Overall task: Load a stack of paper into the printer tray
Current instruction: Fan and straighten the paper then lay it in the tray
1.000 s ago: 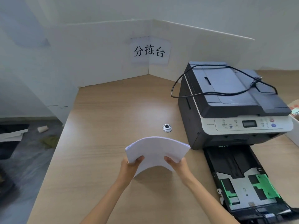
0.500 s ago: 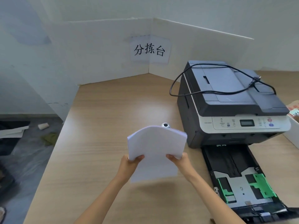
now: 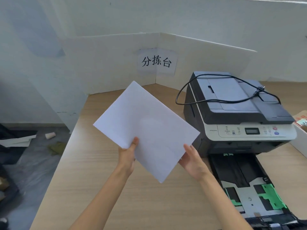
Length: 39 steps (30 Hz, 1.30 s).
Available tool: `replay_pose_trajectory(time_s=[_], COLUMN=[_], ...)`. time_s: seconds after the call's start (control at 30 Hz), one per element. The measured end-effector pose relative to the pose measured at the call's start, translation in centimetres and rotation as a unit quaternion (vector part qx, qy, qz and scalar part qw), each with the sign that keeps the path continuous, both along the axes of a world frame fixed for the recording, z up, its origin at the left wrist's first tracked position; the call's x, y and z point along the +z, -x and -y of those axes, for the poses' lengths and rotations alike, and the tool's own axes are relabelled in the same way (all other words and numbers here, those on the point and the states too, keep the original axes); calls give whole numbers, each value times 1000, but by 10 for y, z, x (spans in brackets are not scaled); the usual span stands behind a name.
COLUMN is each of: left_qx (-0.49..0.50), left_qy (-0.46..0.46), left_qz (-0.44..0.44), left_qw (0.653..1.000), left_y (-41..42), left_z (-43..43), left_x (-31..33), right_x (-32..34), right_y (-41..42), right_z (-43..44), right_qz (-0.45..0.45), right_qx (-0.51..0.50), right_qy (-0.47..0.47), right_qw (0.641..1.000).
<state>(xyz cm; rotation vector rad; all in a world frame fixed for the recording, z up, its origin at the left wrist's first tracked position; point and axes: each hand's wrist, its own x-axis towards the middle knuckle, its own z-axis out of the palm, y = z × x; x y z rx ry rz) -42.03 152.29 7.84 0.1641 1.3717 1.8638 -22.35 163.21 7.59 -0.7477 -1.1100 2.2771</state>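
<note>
A white stack of paper [image 3: 146, 128] is held up above the wooden table, turned diagonally with one corner pointing down. My left hand [image 3: 127, 155] grips its lower left edge, thumb on top. On the lower right edge, my right hand [image 3: 192, 161] has its fingers against the sheets. The black-and-grey printer [image 3: 235, 113] stands to the right. Its paper tray [image 3: 245, 188] is pulled out toward me, with no paper in it and green guides showing.
A black cable [image 3: 221, 100] lies looped over the printer lid. White partition boards [image 3: 108, 63] with a paper sign wall the table's back. A cardboard box [image 3: 300, 130] sits at the far right. The table's left edge drops to a cluttered floor [image 3: 25, 146].
The paper stack has been raised and flattened from a bent curve, then rotated so it sits diagonally. The view has tilted up slightly.
</note>
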Motion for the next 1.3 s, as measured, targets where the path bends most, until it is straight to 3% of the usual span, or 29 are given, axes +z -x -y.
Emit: replay_pose_trajectory(time_s=[0.1, 0.2, 0.3, 0.37, 0.4, 0.47, 0.5, 0.6, 0.73, 0.83, 0.97, 1.07, 1.3], left_qx=[-7, -125, -221, -308, -357, -424, -435, -372, -194, -107, -85, -113, -101], left_qy=[1, -15, -99, -135, -90, 72, 128, 167, 178, 161, 201, 220, 213], left_qz=[5, -26, 87, 160, 114, -56, -85, -123, -276, -251, -187, -125, -198], left_qw=[1000, 992, 966, 928, 923, 901, 887, 905, 924, 948, 958, 961, 951], left_y=[-14, 3, 62, 94, 102, 102, 96, 70, 34, 14, 8, -1, -8], left_z=[4, 21, 51, 69, 72, 68, 64, 48, 38, 36, 34, 41, 45], left_x=[7, 21, 31, 43, 48, 50, 49, 34, 2, -9, -41, -72, -99], right_x=[10, 17, 19, 18, 17, 15, 14, 6, -9, -20, -44, -77, -99], right_y=[22, 18, -2, -16, -21, -26, -27, -27, -25, -22, -18, -24, -34], right_z=[7, -1, -15, -21, -23, -24, -23, -17, -11, -13, -17, -7, -3], right_qz=[32, 44, 45, 52, 55, 78, 88, 109, 143, 175, 217, 253, 284], right_qx=[-86, -121, -106, -81, -65, -32, -21, -30, -90, -112, -114, -89, -111], right_qy=[-54, -91, -99, -108, -116, -126, -130, -145, -158, -166, -176, -134, -71], right_qw=[994, 987, 988, 989, 990, 988, 987, 983, 973, 964, 953, 954, 950])
